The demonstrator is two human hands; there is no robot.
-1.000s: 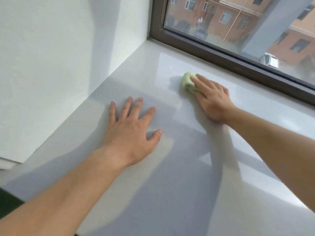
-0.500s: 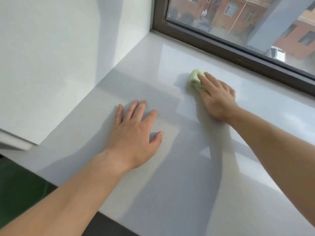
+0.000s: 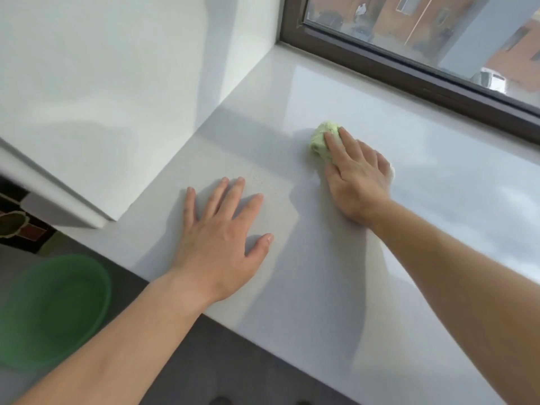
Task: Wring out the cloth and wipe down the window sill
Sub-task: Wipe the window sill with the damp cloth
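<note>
A bunched light green cloth [image 3: 320, 140] lies on the glossy white window sill [image 3: 438, 176]. My right hand [image 3: 355, 173] presses flat on top of it, so only the cloth's far left end shows past my fingertips. My left hand [image 3: 222, 232] rests palm down on the sill nearer the front edge, fingers spread, holding nothing. The two hands are about a hand's width apart.
A dark brown window frame [image 3: 409, 71] runs along the back of the sill. A white wall [image 3: 117, 83] closes the left side. A green basin [image 3: 49, 311] stands on the floor below left. The sill's front edge runs diagonally by my left forearm.
My right hand has drawn the cloth back from the window frame toward the front of the sill. The view has tilted down, and the green basin and floor have come into sight.
</note>
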